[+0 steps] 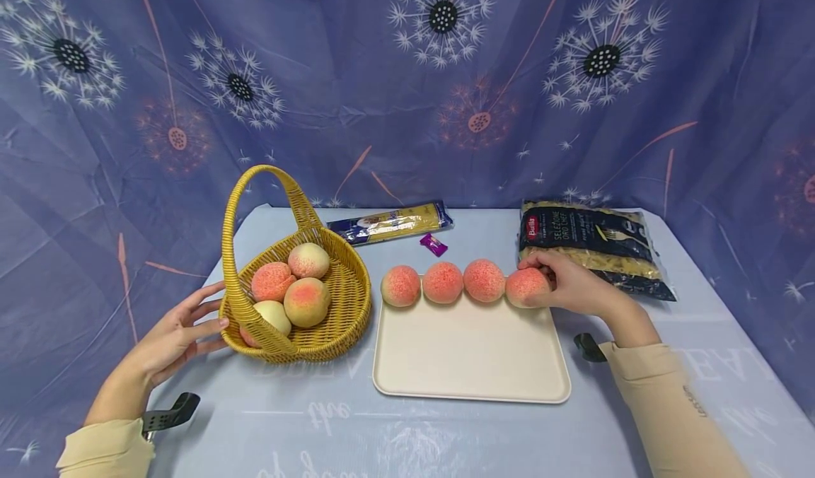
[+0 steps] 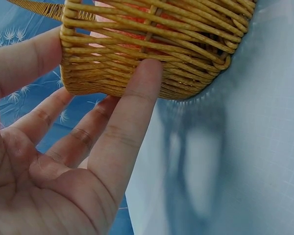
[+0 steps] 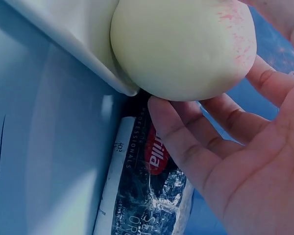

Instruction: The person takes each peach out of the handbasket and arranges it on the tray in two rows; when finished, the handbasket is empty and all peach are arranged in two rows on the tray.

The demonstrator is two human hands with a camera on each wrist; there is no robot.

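Note:
My right hand [image 1: 569, 287] holds a pink peach [image 1: 528, 288] at the far right corner of a cream tray [image 1: 471, 354]. From the right wrist view, this peach [image 3: 183, 49] shows its pale underside, with fingers curved around it over the tray's edge [image 3: 83, 54]. Three more peaches [image 1: 443, 283] line the tray's far edge to its left. My left hand [image 1: 181, 329] touches the left side of a yellow wicker basket [image 1: 340, 315], its fingers [image 2: 130, 112] extended against the weave. Several peaches [image 1: 307, 302] lie inside the basket, under its tall handle.
Behind the tray lie a long spaghetti packet [image 1: 395, 223] and a small purple wrapped candy [image 1: 434, 245]. A dark Barilla pasta bag [image 1: 592, 241] sits at the back right, close beyond my right hand. A blue dandelion-print curtain [image 1: 356, 96] hangs behind the table.

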